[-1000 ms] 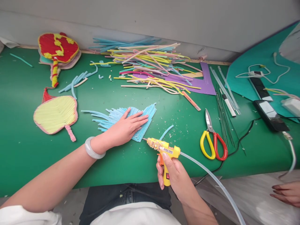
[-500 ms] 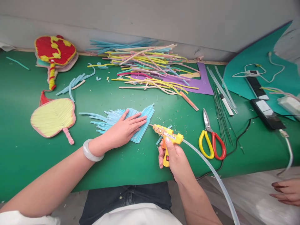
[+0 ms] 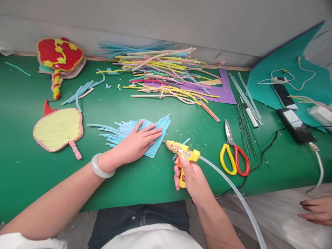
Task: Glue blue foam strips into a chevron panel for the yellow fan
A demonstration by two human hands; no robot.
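My left hand (image 3: 137, 141) lies flat with fingers stretched on a fan-shaped piece of light blue strips (image 3: 160, 129) on the green table (image 3: 38, 173). My right hand (image 3: 193, 178) grips the handle of a yellow glue gun (image 3: 183, 152), a clear glue stick (image 3: 233, 193) trailing behind it. The gun's nozzle points left, just beside the blue piece's right edge and my left fingertips. A loose blue strip (image 3: 184, 141) lies under the gun.
A pile of coloured strips (image 3: 160, 72) and purple sheet (image 3: 225, 90) lie at the back. Red-and-yellow scissors (image 3: 233, 152), thin green wires (image 3: 245, 128), a yellow fan (image 3: 58, 129), a red fan (image 3: 59, 53), power strips (image 3: 294, 126). Another person's hand (image 3: 315, 209) rests at lower right.
My right hand moved the glue gun up and slightly right, then back left, so its nozzle is close to the blue piece's right edge. My left hand stayed pressed flat.
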